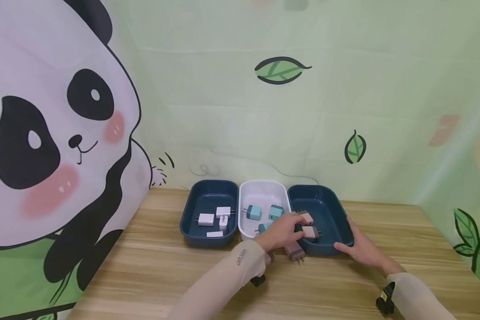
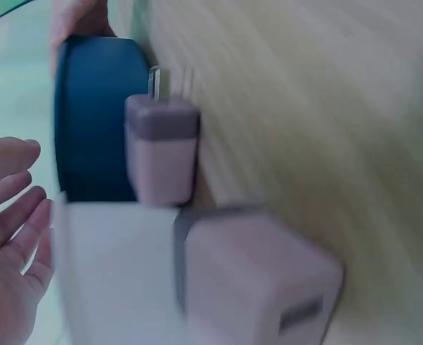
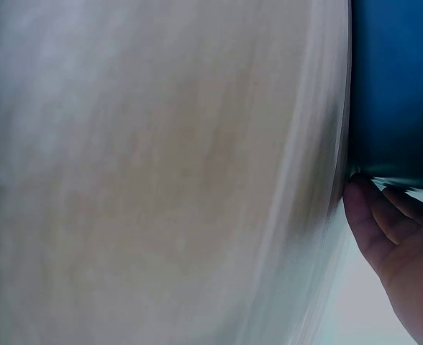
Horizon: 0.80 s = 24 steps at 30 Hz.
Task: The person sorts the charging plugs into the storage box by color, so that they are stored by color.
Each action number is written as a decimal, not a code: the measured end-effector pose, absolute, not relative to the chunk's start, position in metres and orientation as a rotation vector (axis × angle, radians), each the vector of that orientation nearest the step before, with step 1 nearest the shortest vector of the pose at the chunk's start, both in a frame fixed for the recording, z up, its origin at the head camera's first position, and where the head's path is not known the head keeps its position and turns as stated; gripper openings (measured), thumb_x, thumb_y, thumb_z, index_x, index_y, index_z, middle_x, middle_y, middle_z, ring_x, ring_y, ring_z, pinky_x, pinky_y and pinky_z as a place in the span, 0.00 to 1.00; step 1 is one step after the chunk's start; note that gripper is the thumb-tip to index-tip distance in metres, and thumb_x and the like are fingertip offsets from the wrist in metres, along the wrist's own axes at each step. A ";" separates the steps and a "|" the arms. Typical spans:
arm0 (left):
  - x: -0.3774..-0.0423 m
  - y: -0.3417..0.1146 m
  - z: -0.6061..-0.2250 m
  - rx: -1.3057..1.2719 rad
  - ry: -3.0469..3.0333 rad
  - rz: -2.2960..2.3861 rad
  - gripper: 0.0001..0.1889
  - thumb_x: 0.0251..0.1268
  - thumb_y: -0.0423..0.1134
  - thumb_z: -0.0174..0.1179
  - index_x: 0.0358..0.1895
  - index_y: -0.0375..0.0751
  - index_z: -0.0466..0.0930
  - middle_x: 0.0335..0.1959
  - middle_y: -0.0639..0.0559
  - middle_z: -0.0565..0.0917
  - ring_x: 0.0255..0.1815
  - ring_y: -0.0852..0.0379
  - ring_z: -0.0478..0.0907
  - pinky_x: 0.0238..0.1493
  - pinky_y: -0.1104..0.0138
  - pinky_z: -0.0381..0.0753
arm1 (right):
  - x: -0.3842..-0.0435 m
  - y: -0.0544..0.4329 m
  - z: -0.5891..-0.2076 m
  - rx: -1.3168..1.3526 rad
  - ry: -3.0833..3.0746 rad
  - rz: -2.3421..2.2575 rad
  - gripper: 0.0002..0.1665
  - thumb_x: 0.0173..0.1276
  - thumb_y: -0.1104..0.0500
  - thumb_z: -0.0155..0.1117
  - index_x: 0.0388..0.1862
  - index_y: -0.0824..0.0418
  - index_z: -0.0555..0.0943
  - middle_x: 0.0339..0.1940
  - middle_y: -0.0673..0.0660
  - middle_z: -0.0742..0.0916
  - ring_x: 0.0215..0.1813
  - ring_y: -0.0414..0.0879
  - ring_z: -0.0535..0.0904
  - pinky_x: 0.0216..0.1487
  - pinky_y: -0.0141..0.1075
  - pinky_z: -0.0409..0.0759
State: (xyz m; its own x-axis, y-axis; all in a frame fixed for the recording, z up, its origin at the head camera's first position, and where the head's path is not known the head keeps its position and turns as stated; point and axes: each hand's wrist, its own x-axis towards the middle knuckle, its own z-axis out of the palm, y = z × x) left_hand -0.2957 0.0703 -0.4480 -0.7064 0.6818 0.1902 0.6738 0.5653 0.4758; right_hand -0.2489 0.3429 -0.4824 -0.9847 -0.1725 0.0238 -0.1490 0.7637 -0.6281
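Observation:
My left hand point(image 1: 282, 230) reaches over the left rim of the right-hand dark blue bin point(image 1: 326, 213). Its fingertips are close to two pink plug chargers point(image 1: 310, 232) at that bin's left side. In the left wrist view the fingers point(image 2: 26, 223) are spread loosely, with nothing seen between them. Below this hand, another pink charger point(image 1: 294, 252) lies on the table against the bins, and one more point(image 1: 269, 258) is partly hidden by the wrist. My right hand point(image 1: 364, 249) holds the bin's near right corner, thumb at the front and fingers along the side.
A white bin point(image 1: 264, 189) stands in the middle with several teal chargers point(image 1: 254, 212). To its left is another dark blue bin point(image 1: 210, 189) holding several white chargers point(image 1: 206, 219). The three bins stand side by side on a wooden table point(image 1: 152, 266), before a panda-printed backdrop.

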 end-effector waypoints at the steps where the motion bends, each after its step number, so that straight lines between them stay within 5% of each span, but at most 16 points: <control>1: -0.294 0.066 -0.446 1.198 2.763 0.825 0.16 0.66 0.40 0.58 0.56 0.44 0.78 0.52 0.55 0.79 0.53 0.60 0.74 0.56 0.72 0.70 | -0.249 0.343 -0.483 -0.268 2.915 -1.035 0.63 0.63 0.42 0.64 0.74 0.70 0.34 0.71 0.79 0.51 0.67 0.75 0.52 0.62 0.67 0.53; 24: -0.251 -0.033 -0.452 1.341 2.695 0.743 0.14 0.61 0.43 0.63 0.49 0.43 0.82 0.44 0.55 0.82 0.42 0.62 0.76 0.46 0.74 0.74 | -0.248 0.342 -0.481 -0.248 2.881 -1.057 0.64 0.62 0.42 0.65 0.74 0.70 0.32 0.71 0.79 0.50 0.67 0.76 0.51 0.62 0.68 0.52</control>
